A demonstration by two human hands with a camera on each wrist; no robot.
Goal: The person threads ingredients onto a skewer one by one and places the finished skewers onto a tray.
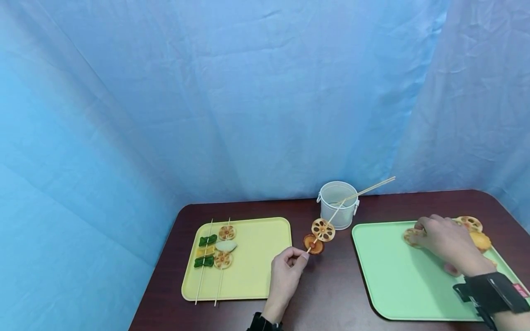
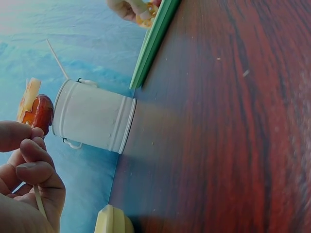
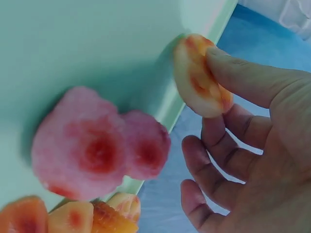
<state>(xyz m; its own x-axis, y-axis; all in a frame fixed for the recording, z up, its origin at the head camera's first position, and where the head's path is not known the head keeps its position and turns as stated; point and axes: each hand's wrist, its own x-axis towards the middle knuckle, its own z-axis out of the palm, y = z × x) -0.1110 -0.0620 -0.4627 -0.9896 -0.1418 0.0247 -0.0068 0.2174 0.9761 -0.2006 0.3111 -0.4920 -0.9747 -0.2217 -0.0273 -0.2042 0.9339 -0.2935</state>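
My left hand point(image 1: 286, 271) pinches a bamboo skewer point(image 1: 336, 212) between thumb and fingers, over the table between the two trays. Threaded on it are a brown mushroom cap point(image 1: 313, 244), close by the fingertips, and a lotus root slice point(image 1: 323, 230) farther along. The skewer's far end overlaps the bucket in the head view. Over the green tray point(image 1: 393, 285), my right hand point(image 1: 449, 243) pinches another lotus root slice point(image 3: 187, 80) by its edge, thumb on one face. Beside that hand, pink rounded pieces point(image 3: 80, 141) with red centres lie on the tray.
A white bucket point(image 2: 92, 114) with loose skewers point(image 1: 378, 184) leaning out stands at the back. On the yellow tray point(image 1: 256, 266) at left lie two filled skewers, one with green and yellow pieces, one with lotus slices and a white piece. More food pieces point(image 1: 480, 240) sit at the green tray's right.
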